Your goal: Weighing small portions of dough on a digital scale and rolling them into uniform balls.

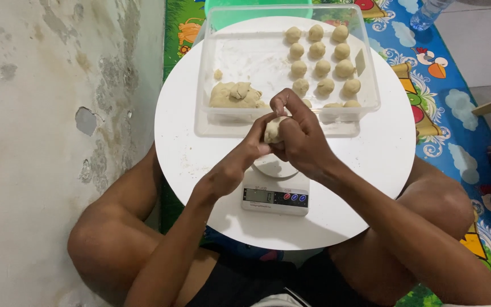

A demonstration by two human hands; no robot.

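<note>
We are shaping one piece of dough (272, 131) between both hands, just above the small kitchen scale (275, 193) that sits on the round white table (200, 159). Our left hand (240, 162) cups the piece from below and from the side, fingers closed against it; our right hand (296, 133) wraps over it from the far side of the scale, thumb and forefinger pinching at the top. So both hands hold the same lump, and it is clear of the scale's platform.

Beyond the scale lies a clear plastic tray (211, 116). In its right part stand rows of finished dough balls (322, 68), set apart from one another; in its left part, nearer the scale, sits the unportioned dough mass (235, 95).

We judge the step in hand to be the rounding of a weighed portion. The next move calls for a smooth, closed surface on the piece, then a free spot among the rows beyond the scale, without pressing on the neighbouring balls.
</note>
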